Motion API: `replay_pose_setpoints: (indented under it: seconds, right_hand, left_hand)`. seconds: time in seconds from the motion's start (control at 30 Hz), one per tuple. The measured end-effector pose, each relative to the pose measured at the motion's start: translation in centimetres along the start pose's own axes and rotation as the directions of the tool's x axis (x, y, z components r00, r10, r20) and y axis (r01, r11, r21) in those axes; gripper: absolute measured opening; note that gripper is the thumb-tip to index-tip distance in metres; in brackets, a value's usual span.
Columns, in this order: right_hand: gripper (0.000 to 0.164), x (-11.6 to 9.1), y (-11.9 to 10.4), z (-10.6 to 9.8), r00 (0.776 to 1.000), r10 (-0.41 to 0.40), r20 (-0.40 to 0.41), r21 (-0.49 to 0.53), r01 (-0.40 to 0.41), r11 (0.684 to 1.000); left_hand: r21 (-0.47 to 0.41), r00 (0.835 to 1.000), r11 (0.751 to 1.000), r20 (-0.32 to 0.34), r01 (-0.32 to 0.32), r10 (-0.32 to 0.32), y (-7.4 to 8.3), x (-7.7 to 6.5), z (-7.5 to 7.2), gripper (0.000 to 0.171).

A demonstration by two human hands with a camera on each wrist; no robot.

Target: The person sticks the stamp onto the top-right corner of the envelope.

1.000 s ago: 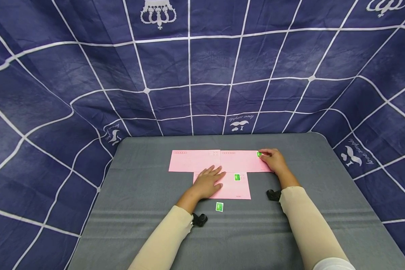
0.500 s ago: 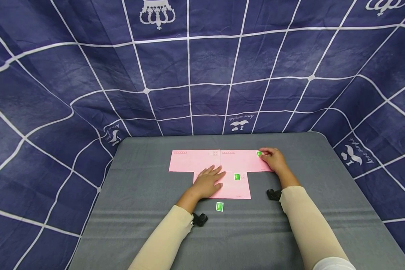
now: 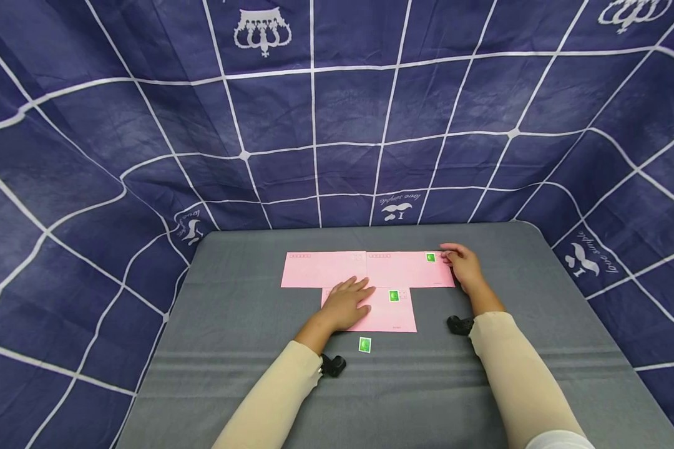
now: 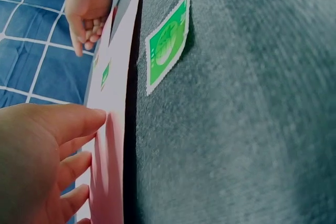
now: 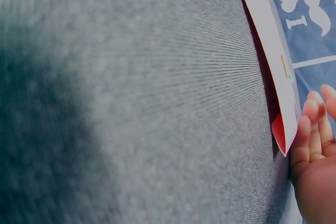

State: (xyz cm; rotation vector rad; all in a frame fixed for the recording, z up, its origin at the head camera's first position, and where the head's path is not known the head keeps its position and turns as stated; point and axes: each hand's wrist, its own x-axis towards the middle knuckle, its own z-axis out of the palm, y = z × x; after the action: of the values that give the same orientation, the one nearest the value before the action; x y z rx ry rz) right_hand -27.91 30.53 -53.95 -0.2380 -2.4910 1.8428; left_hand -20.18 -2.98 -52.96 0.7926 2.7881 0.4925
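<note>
Three pink envelopes lie on the grey table: a back left envelope (image 3: pixel 314 269), a back right envelope (image 3: pixel 399 271) and a front envelope (image 3: pixel 387 318). With fingers spread, my left hand (image 3: pixel 344 304) rests on the front envelope, beside its green stamp (image 3: pixel 394 295). Another green stamp (image 3: pixel 430 257) sits near the top right corner of the back right envelope. Just right of that stamp, my right hand (image 3: pixel 465 269) is at the envelope's end, fingers loosely bent and holding nothing. A loose green stamp (image 4: pixel 168 45) lies on the cloth in front of the front envelope, one edge slightly raised.
The grey cloth (image 3: pixel 236 349) covers the table, with creases across its front half. A blue curtain (image 3: pixel 348 112) with white lines surrounds the back and sides. Each wrist carries a black mount (image 3: pixel 334 366).
My right hand has let go of the stamp on the back right envelope and moved a little to the right. The left hand stays in place; the head view has shifted slightly.
</note>
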Motion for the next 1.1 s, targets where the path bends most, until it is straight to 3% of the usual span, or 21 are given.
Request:
replay_pose_setpoints:
  seconds: [0.17, 0.43, 0.57, 0.77, 0.87, 0.97, 1.1]
  right_hand:
    - [0.035, -0.1, 0.2, -0.1, 0.999, 0.006, -0.034, 0.049, -0.005, 0.999]
    - [0.035, -0.7, -0.2, -0.2, 0.999, 0.022, -0.031, 0.058, -0.02, 0.998]
    - [0.036, -1.1, -0.5, -0.3, 1.0, 0.006, -0.024, 0.063, -0.004, 0.998]
    - [0.037, -1.9, -1.2, -0.1, 0.999, -0.029, -0.019, 0.072, 0.031, 0.997]
    - [0.036, -2.3, -1.3, -0.1, 0.999, -0.031, -0.016, 0.068, 0.032, 0.997]
    - [0.037, -2.7, -1.4, -0.1, 1.0, -0.028, -0.014, 0.048, 0.029, 0.998]
    - [0.036, -3.5, -1.8, -0.1, 1.0, -0.028, -0.007, 0.036, 0.028, 0.999]
  left_hand:
    - [0.014, 0.999, 0.999, -0.04, 0.029, -0.028, 0.3, 0.2, 0.0, 0.053]
    - [-0.08, 0.987, 0.994, -0.14, 0.073, -0.083, 0.5, 0.9, 0.3, 0.047]
    - [-0.15, 0.965, 0.987, -0.245, 0.06, -0.096, 0.3, 1.3, 0.6, 0.043]
    - [-0.23, 0.905, 0.973, -0.411, 0.01, -0.106, -0.3, 1.2, 0.4, 0.039]
    - [-0.259, 0.884, 0.966, -0.447, 0.019, -0.137, -0.6, 0.9, 0.2, 0.037]
    - [-0.276, 0.877, 0.961, -0.454, 0.029, -0.156, -0.9, 0.6, 0.0, 0.036]
    - [-0.289, 0.883, 0.957, -0.437, 0.04, -0.169, -1.1, 0.3, -0.2, 0.036]
